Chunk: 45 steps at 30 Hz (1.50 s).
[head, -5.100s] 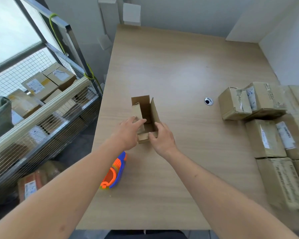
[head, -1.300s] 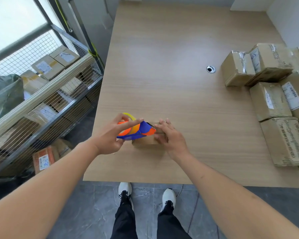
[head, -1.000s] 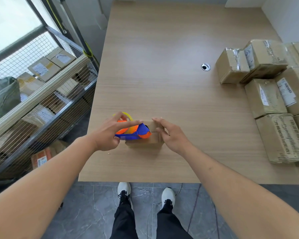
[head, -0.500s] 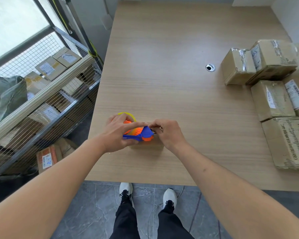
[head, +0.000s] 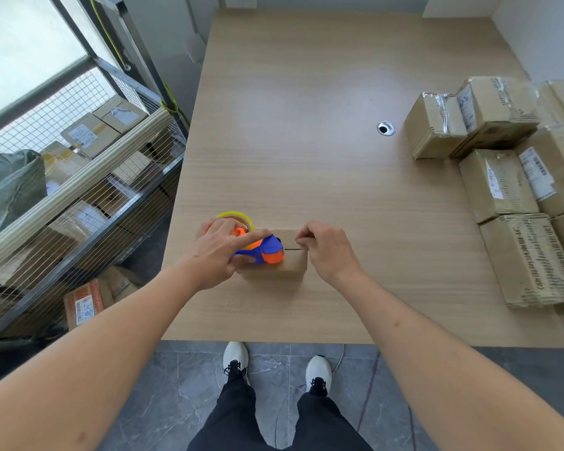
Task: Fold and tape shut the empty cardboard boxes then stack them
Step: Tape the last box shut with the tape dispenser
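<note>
Cardboard box: one small plain brown carton, flaps folded down so a dark seam runs along its top, sitting on the wooden table near its front edge, directly between the two hands. Its visible faces carry no label or print that I can make out.

Left hand grips a tape dispenser, blue body with orange parts and a yellowish roll of clear tape at its far side; the forefinger lies stretched along the top while the other fingers curl round the body. The dispenser's nose rests on the box top, just left of the seam's visible stretch.

Right hand is at the box's right end, fingers bent, fingertips pinched together at the top edge where the seam ends; whether they hold the tape's end or only the cardboard cannot be told.

Well to the right of that hand, a cluster of taped cartons lies on the table; at least six show, some cut off by the frame. They carry white shipping labels and grey printing, too small and blurred to read.

Beyond the right hand, a single round cable grommet sits in the tabletop.

Left of the left hand, off the table, a wire-mesh rack holds more labelled cartons, their writing unreadable.
</note>
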Available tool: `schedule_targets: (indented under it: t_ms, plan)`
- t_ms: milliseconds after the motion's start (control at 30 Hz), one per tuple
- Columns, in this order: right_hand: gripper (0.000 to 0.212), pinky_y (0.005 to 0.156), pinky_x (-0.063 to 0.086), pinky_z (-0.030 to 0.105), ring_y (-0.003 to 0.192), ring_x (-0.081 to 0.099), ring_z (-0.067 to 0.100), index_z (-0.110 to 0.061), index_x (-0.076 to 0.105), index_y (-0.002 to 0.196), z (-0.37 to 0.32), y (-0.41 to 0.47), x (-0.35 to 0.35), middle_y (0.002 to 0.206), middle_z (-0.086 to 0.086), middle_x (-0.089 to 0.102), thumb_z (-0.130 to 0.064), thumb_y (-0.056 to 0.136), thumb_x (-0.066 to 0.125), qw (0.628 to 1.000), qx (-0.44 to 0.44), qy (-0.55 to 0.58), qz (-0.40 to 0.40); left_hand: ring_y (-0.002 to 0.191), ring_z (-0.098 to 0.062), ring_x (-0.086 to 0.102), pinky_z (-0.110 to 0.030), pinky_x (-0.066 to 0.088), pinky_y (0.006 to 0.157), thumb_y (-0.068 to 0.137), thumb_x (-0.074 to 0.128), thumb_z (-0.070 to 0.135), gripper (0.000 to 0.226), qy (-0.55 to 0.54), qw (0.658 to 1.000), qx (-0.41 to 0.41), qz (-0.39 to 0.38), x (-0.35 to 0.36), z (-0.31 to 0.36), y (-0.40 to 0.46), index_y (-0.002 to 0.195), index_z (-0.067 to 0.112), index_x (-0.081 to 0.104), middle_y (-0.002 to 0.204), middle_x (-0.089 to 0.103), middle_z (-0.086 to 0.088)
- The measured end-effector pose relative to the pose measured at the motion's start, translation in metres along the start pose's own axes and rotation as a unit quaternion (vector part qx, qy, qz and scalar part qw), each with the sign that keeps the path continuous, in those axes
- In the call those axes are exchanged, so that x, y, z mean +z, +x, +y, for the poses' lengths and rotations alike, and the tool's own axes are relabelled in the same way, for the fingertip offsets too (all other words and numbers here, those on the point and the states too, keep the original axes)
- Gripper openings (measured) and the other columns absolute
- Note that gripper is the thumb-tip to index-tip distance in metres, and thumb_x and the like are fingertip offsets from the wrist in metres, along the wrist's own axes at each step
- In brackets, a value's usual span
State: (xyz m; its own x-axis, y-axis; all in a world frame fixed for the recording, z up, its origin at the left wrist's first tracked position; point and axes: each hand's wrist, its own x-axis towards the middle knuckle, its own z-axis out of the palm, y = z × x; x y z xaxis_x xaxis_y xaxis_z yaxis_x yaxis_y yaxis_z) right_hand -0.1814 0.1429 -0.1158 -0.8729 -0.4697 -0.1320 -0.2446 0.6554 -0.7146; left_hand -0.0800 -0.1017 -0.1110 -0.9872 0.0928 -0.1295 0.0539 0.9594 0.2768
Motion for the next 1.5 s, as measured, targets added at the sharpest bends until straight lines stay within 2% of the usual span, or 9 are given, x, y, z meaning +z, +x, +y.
schedule_targets:
  t_ms: [400, 600, 767, 967, 1033, 1133, 1233, 1333, 1500]
  plan:
    - [0.012, 0.077, 0.062, 0.041, 0.07, 0.072, 0.024, -0.014, 0.062, 0.087, 0.018, -0.004, -0.036, 0.087, 0.007, 0.072, -0.01, 0.097, 0.058, 0.979, 0.188, 0.04, -0.072, 0.126, -0.027, 0.044, -0.046, 0.026, 0.11, 0.098, 0.061, 0.042, 0.066, 0.002, 1.0, 0.009, -0.005, 0.001, 0.001, 0.006, 0.148, 0.065, 0.024, 0.126, 0.051, 0.003]
    - [0.018, 0.083, 0.059, 0.043, 0.09, 0.071, 0.031, -0.022, 0.057, 0.084, 0.025, 0.011, -0.03, 0.097, 0.009, 0.069, -0.015, 0.1, 0.056, 0.974, 0.191, 0.003, -0.117, 0.123, -0.026, 0.045, -0.045, 0.025, 0.11, 0.098, 0.062, 0.043, 0.069, 0.005, 1.0, 0.01, 0.002, 0.001, 0.004, 0.008, 0.147, 0.068, 0.021, 0.123, 0.051, 0.003]
    - [0.02, 0.06, 0.05, 0.026, 0.073, 0.064, 0.023, -0.019, 0.06, 0.084, 0.035, 0.014, -0.018, 0.088, 0.005, 0.068, -0.009, 0.1, 0.054, 0.966, 0.221, 0.073, -0.109, 0.12, -0.025, 0.047, -0.045, 0.023, 0.109, 0.095, 0.052, 0.049, 0.06, 0.003, 1.0, 0.013, 0.018, 0.001, 0.006, 0.008, 0.147, 0.064, 0.027, 0.119, 0.052, 0.003]
    - [0.006, 0.068, 0.06, 0.039, 0.063, 0.065, 0.023, -0.015, 0.066, 0.101, 0.042, 0.011, 0.009, 0.094, 0.004, 0.072, -0.015, 0.1, 0.06, 0.948, 0.251, 0.166, -0.101, 0.121, -0.023, 0.048, -0.042, 0.022, 0.108, 0.095, 0.049, 0.051, 0.062, 0.015, 1.0, 0.019, 0.018, 0.002, 0.005, 0.009, 0.148, 0.065, 0.021, 0.117, 0.052, 0.002]
    - [0.019, 0.065, 0.06, 0.041, 0.06, 0.063, 0.023, -0.019, 0.063, 0.117, 0.042, 0.011, 0.014, 0.095, 0.009, 0.07, -0.015, 0.099, 0.063, 0.947, 0.249, 0.186, -0.079, 0.122, -0.023, 0.048, -0.042, 0.021, 0.108, 0.096, 0.051, 0.05, 0.064, 0.02, 0.999, 0.019, 0.015, 0.002, 0.005, 0.009, 0.149, 0.066, 0.019, 0.119, 0.052, 0.002]
    - [0.063, 0.056, 0.055, 0.032, 0.075, 0.067, 0.023, -0.044, 0.04, 0.147, 0.044, 0.01, 0.013, 0.108, 0.009, 0.066, -0.019, 0.096, 0.069, 0.942, 0.251, 0.211, -0.069, 0.122, -0.024, 0.048, -0.044, 0.022, 0.109, 0.096, 0.049, 0.051, 0.063, 0.025, 0.999, 0.018, 0.012, 0.001, 0.005, 0.009, 0.149, 0.065, 0.02, 0.12, 0.052, 0.002]
    - [0.052, 0.06, 0.055, 0.033, 0.096, 0.065, 0.025, -0.04, 0.052, 0.138, 0.047, 0.009, 0.015, 0.123, 0.0, 0.053, -0.028, 0.092, 0.074, 0.953, 0.246, 0.169, -0.048, 0.123, -0.024, 0.048, -0.047, 0.024, 0.11, 0.097, 0.053, 0.05, 0.064, 0.026, 0.999, 0.019, 0.001, 0.001, 0.005, 0.01, 0.149, 0.066, 0.018, 0.121, 0.052, 0.001]
    - [0.027, 0.076, 0.058, 0.038, 0.089, 0.064, 0.018, -0.038, 0.064, 0.118, 0.035, 0.007, 0.024, 0.115, 0.0, 0.064, -0.024, 0.096, 0.065, 0.965, 0.189, 0.179, 0.046, 0.123, -0.025, 0.048, -0.047, 0.025, 0.108, 0.097, 0.05, 0.051, 0.064, 0.021, 1.0, 0.016, -0.003, 0.001, 0.005, 0.011, 0.148, 0.068, 0.016, 0.121, 0.051, 0.001]
    - [0.03, 0.104, 0.041, 0.02, 0.129, 0.053, 0.012, -0.023, 0.07, 0.129, 0.012, -0.003, 0.054, 0.134, 0.001, 0.061, -0.017, 0.101, 0.062, 0.986, 0.059, 0.135, 0.074, 0.124, -0.026, 0.048, -0.046, 0.026, 0.107, 0.098, 0.056, 0.051, 0.065, 0.032, 0.999, 0.023, -0.002, 0.001, 0.004, 0.012, 0.149, 0.065, 0.017, 0.12, 0.052, 0.001]
